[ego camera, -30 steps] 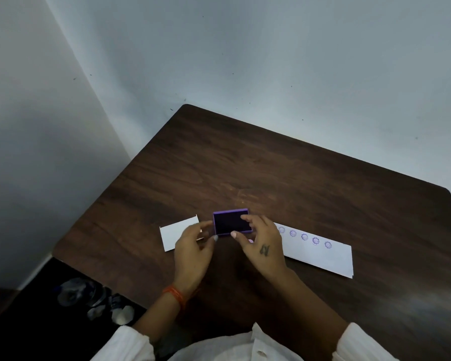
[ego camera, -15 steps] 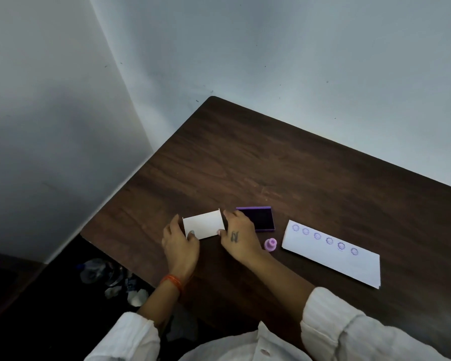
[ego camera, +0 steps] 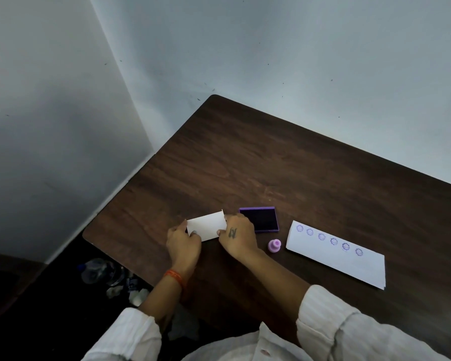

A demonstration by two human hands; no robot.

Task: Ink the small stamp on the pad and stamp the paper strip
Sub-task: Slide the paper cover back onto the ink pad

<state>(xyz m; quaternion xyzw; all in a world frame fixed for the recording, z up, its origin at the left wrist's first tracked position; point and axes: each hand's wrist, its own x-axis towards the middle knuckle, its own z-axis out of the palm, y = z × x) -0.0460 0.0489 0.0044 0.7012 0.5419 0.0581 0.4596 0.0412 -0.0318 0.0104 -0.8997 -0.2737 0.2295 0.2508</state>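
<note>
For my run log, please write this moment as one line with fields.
stage: six stamps done on paper strip | left hand + right hand: holding small white card | stamp: on table, untouched | ink pad: open

There is one dark brown wooden table (ego camera: 284,162). On it sit one purple square ink pad (ego camera: 260,219), one small pink round stamp (ego camera: 274,246), one long white paper strip (ego camera: 341,259) with six purple round stamp marks (ego camera: 334,241), and one small white card (ego camera: 206,226). Two bare hands show.
</note>
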